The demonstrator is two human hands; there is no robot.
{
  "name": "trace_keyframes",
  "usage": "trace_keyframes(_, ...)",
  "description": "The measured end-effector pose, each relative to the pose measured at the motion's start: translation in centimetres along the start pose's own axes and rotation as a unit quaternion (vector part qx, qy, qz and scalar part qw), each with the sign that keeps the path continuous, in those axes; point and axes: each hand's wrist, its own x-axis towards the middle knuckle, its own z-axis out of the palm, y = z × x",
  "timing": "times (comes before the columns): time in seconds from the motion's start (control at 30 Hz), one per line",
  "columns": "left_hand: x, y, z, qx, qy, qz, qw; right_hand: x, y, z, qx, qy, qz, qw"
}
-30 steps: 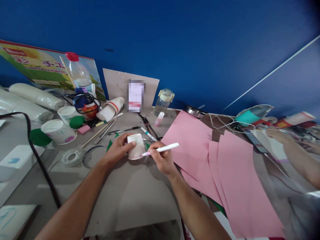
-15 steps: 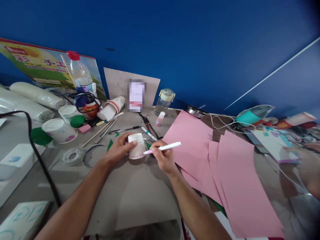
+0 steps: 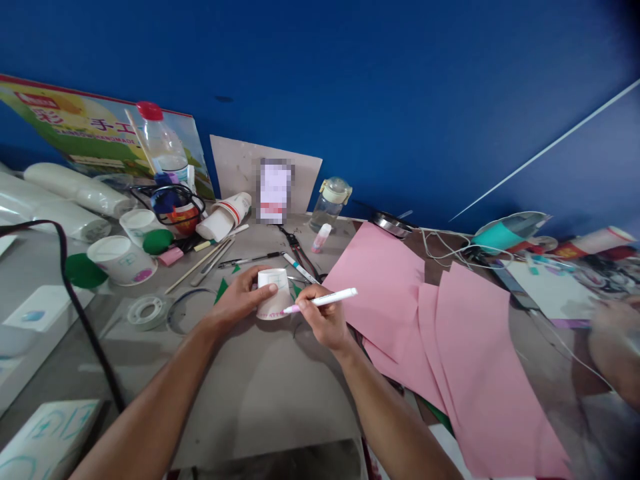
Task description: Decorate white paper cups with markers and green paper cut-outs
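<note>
A white paper cup [image 3: 273,301] stands upside down, its wider rim towards me, with pink marks along that rim and a faint teal drawing higher up. My left hand [image 3: 245,293] is closed round its left side, thumb on the front. In my right hand [image 3: 320,317] is a white marker pen [image 3: 330,297] with a pink end, its tip at the cup's lower right edge. Green paper scraps [image 3: 221,289] lie just behind my left hand. A second marker [image 3: 300,268] and black-handled pliers [image 3: 295,248] lie beyond the cup.
Pink paper sheets [image 3: 470,353] cover the table on the right. To the left are a tape roll [image 3: 148,312], a decorated paper cup [image 3: 123,260] and thin brushes [image 3: 213,260]. A glass jar [image 3: 331,203] and a glue stick [image 3: 321,238] stand behind. Another person's hand [image 3: 617,347] is at far right.
The marker tip has shifted slightly left and down along the cup's rim, and more pink marks show there. The cup stays in my left hand, almost unmoved.
</note>
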Motion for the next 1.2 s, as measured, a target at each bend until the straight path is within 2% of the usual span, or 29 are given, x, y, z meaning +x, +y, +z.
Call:
trace_keyframes(0.4, 0.1, -0.2, -0.1, 0.026, 0.004, 0.003, 1.000, -0.1, 0.1, 0.3, -0.013, -0.012, 0.005, 1.000)
trace_keyframes(0.63, 0.0, -0.2, -0.1, 0.015, 0.006, 0.003, 1.000, 0.0, 0.2, 0.1, 0.013, 0.028, 0.014, 0.999)
trace_keyframes(0.8, 0.0, -0.1, -0.1, 0.021, 0.009, 0.007, 1.000, -0.2, 0.4, 0.1, 0.037, 0.016, 0.011, 0.999)
trace_keyframes(0.97, -0.1, 0.1, 0.1, 0.019, 0.018, 0.007, 1.000, -0.2, 0.7, 0.5, 0.098, 0.071, 0.058, 0.991)
trace_keyframes(1.03, -0.1, 0.1, 0.2, 0.008, 0.038, -0.003, 0.999, 0.0, 0.8, 0.6, 0.079, 0.095, 0.083, 0.989)
trace_keyframes(1.1, 0.0, 0.0, 0.3, -0.005, 0.063, -0.020, 0.998, 0.2, 1.0, 0.5, 0.035, 0.104, 0.078, 0.991)
trace_keyframes(1.2, 0.1, -0.3, 0.3, -0.027, 0.084, -0.038, 0.995, 0.4, 1.3, 0.4, -0.020, 0.063, 0.037, 0.997)
